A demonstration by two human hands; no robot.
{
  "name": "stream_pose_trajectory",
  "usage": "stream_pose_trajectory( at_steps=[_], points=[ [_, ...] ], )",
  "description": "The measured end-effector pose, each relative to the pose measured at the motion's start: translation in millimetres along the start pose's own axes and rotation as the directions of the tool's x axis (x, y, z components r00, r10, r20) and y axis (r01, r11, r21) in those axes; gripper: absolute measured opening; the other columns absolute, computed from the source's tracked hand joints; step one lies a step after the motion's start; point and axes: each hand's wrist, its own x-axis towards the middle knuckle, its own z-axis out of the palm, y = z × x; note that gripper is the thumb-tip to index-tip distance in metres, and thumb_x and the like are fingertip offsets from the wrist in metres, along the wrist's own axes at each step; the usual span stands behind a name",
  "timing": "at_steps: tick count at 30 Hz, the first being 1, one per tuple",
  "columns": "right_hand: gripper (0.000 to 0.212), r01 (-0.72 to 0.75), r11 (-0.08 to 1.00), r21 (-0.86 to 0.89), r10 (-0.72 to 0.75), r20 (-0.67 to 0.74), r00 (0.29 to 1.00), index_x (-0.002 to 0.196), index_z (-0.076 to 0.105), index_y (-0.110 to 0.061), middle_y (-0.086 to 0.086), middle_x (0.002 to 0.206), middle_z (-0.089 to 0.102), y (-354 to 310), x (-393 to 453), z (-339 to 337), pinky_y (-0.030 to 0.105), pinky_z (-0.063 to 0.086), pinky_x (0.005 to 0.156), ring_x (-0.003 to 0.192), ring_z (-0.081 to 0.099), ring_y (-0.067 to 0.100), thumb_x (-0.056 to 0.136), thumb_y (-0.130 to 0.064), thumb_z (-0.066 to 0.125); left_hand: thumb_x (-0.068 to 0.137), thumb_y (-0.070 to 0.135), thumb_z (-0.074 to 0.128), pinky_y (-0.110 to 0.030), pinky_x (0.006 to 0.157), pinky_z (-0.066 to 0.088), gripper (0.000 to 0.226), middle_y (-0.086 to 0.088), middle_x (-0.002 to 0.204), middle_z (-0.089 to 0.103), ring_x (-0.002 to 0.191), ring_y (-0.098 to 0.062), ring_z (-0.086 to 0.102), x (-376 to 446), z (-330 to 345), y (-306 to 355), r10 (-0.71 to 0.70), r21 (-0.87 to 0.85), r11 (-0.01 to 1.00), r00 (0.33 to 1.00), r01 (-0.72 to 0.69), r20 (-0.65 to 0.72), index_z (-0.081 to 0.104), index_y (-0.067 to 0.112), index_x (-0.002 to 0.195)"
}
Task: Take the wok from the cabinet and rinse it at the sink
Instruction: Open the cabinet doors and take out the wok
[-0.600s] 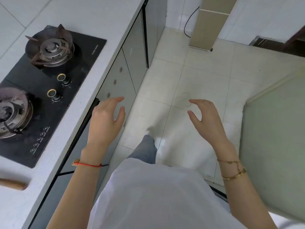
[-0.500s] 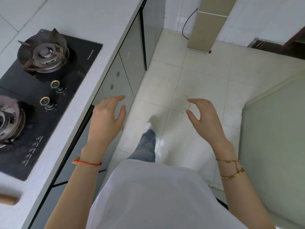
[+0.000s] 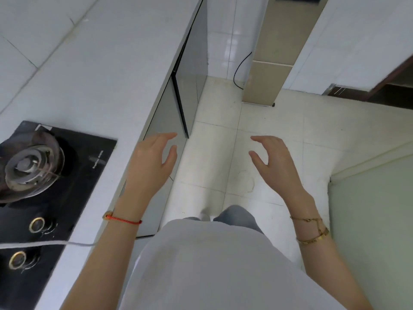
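Both hands empty, grip spread: left hand [image 3: 152, 162] just beside the surface [image 3: 107, 70] edge, right hand [image 3: 273, 163] farther out over floor.

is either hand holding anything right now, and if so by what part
Nothing is held. The left hand and the right hand are both open and empty, fingers spread, out in front of the body above the floor.

L hand [image 3: 149, 163], R hand [image 3: 273, 163]: empty, fingers spread
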Motion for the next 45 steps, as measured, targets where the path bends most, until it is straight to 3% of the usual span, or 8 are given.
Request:
stream_pose_trajectory(
  at_steps=[7,12,19,26,30,36,45],
  points=[
    [0.035,-0.001,1.000,0.019,0.001,0.021,1.000,0.133,0.059,-0.010,0.008,0.131,0.062,49.9,119.5,-17.9,0.035,0.036,0.109,0.127,0.050,0.026,0.099,-0.018,0.060,0.097,0.011,0.057,-0.020,0.094,0.036,0.029,-0.010,0.119,0.069,0.108,-0.026,0.064,116.3,37.8,18.7,-0.035,0.004,0.999,0.999,0.035,-0.022,0.064,0.006,0.124],
    [0.034,0.095,0.995,0.012,-0.095,0.059,0.994,0.131,0.061,-0.011,0.007,0.130,0.064,100.0,221.7,-41.5,0.043,0.040,0.109,0.126,0.052,0.026,0.097,-0.018,0.063,0.095,0.007,0.059,-0.018,0.091,0.036,0.028,-0.014,0.115,0.070,0.104,-0.029,0.065,196.1,82.7,41.1,-0.089,0.003,0.996,0.991,0.090,-0.099,0.065,0.003,0.122],
    [0.033,0.295,0.955,0.012,-0.292,0.196,0.936,0.129,0.061,-0.007,0.010,0.126,0.064,152.1,364.3,-86.7,0.041,0.046,0.103,0.120,0.056,0.027,0.097,-0.016,0.062,0.096,0.008,0.057,-0.049,0.096,0.049,0.029,-0.015,0.115,0.069,0.108,-0.033,0.064,283.9,137.4,94.0,-0.300,-0.073,0.954,0.927,0.291,-0.224,0.064,0.003,0.124],
    [0.033,0.455,0.887,0.078,-0.457,0.290,0.841,0.127,0.061,-0.003,0.013,0.124,0.066,157.3,475.5,-77.9,0.047,0.046,0.103,0.120,0.056,0.032,0.096,-0.012,0.064,0.096,0.011,0.057,-0.054,0.094,0.049,0.028,-0.011,0.117,0.069,0.109,-0.033,0.064,327.0,155.8,104.9,-0.488,-0.084,0.869,0.814,0.488,-0.314,0.064,0.009,0.123],
    [0.033,0.526,0.845,0.099,-0.521,0.373,0.768,0.129,0.061,-0.007,0.010,0.126,0.064,142.5,528.9,-53.0,0.031,0.037,0.104,0.122,0.053,0.027,0.097,-0.016,0.062,0.096,0.012,0.057,-0.052,0.097,0.049,0.028,-0.011,0.119,0.069,0.110,-0.032,0.064,347.8,160.8,90.2,-0.568,-0.092,0.809,0.733,0.580,-0.375,0.064,0.008,0.123],
    [0.036,0.597,0.786,0.159,-0.596,0.454,0.663,0.134,0.057,-0.014,0.003,0.131,0.060,105.7,607.0,-11.7,0.024,0.036,0.099,0.126,0.047,0.017,0.099,-0.022,0.059,0.095,0.010,0.058,-0.049,0.096,0.049,0.027,-0.009,0.117,0.070,0.108,-0.031,0.064,390.1,157.0,58.2,-0.631,-0.107,0.733,0.611,0.672,-0.478,0.065,0.007,0.121],
    [0.037,0.666,0.680,0.308,-0.711,0.501,0.494,0.135,0.057,-0.013,0.003,0.130,0.061,46.3,690.9,33.7,0.036,0.043,0.105,0.126,0.049,0.022,0.098,-0.019,0.060,0.095,0.009,0.058,-0.051,0.097,0.048,0.028,-0.008,0.117,0.070,0.110,-0.030,0.065,438.9,140.4,27.7,-0.706,-0.130,0.611,0.463,0.781,-0.536,0.065,0.008,0.122]
  ],
)
